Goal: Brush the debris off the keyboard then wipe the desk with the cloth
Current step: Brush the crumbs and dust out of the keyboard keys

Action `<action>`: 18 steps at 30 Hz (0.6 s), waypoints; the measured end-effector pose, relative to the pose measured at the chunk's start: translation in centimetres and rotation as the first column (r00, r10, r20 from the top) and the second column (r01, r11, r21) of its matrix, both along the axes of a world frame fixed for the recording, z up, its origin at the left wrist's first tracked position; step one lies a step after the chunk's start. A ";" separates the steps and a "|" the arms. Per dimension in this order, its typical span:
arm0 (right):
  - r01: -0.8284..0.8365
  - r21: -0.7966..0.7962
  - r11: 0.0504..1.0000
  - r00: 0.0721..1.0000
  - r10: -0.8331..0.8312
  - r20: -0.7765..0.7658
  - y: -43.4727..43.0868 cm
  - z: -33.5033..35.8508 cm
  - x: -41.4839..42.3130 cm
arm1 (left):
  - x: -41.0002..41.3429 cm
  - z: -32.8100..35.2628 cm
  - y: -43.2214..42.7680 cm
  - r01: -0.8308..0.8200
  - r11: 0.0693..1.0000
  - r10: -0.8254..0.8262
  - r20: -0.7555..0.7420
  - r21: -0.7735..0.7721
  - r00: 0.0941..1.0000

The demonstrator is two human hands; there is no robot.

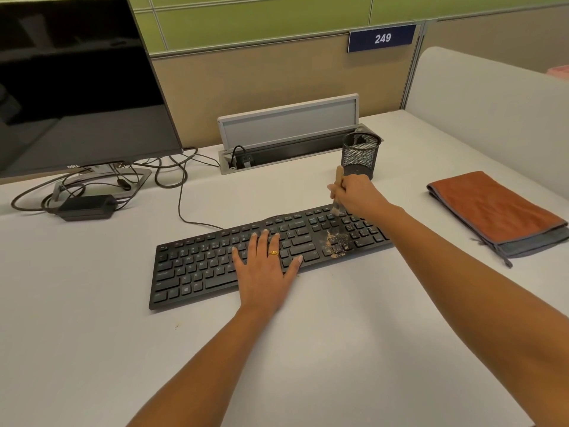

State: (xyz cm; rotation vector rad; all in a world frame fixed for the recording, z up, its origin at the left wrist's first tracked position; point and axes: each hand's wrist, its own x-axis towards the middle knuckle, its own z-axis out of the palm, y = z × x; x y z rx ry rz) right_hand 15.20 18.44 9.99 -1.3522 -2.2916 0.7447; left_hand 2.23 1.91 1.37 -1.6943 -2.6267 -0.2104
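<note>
Left hand [264, 269] flat on keyboard [191, 272], brush [339, 175] in right fingers [345, 189] beyond debris [337, 241]

left hand [264, 266] flat on the black keyboard [197, 266] mid-frame | right hand [358, 197] gripping a wooden brush [337, 188], bristles on the top-right keys | tan debris [337, 241] on the keys below it | folded orange cloth [495, 208] far right on the desk [92, 334]

One keyboard [200, 266] lies on one desk [92, 334], with one patch of debris [337, 241] toward its three o'clock end. There are two hands: the left hand [264, 272], wearing one ring [273, 253], and the right hand [357, 195], gripping one brush [338, 183]. From the keyboard, one cloth [492, 208] sits at three o'clock, one mesh cup [360, 155] and one numbered sign [381, 38] at one, one monitor [77, 81] at ten, and one power adapter [87, 207] at nine.
</note>
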 end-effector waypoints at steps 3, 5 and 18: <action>-0.058 -0.053 0.997 0.989 0.065 0.136 0.1 0.0 0.5 | 0.1 0.0 0.0 -0.003 1.000 0.003 -0.008 -0.002 1.000; -0.042 -0.040 0.998 0.973 0.050 0.226 0.3 0.1 0.7 | 0.1 0.1 0.0 -0.002 1.000 0.002 -0.009 0.000 1.000; -0.033 0.064 0.997 0.994 0.026 0.110 -0.5 -1.0 1.0 | 0.1 -0.1 0.1 0.000 1.000 0.000 0.003 0.016 1.000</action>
